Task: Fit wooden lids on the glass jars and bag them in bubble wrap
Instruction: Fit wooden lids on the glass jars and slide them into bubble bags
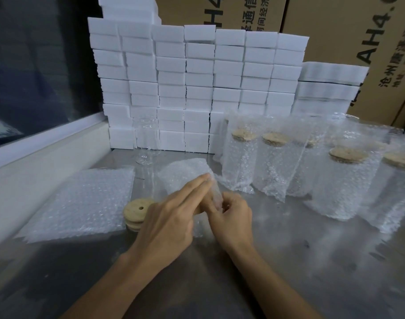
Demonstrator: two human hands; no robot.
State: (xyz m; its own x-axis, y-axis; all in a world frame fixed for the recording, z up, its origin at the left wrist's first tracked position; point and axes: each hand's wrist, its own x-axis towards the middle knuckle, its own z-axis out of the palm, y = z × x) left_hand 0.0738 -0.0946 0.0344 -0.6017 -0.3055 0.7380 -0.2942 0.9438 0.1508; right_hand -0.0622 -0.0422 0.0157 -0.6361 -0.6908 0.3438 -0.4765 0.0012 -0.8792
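A bubble wrap bag (185, 176) lies in the middle of the metal table, and both hands work at its near opening. My left hand (171, 217) has straight fingers laid along the bag's edge. My right hand (231, 215) pinches the bag's edge with curled fingers. A small stack of round wooden lids (137, 212) with a centre hole sits just left of my left hand. An empty glass jar (147, 141) stands upright behind. Several lidded jars in bubble wrap bags (272, 162) stand at the right.
A flat pile of bubble wrap bags (82, 203) lies at the left. Stacked white boxes (197, 88) form a wall at the back, with cardboard cartons (358, 42) behind. A white ledge (47, 153) borders the table's left side.
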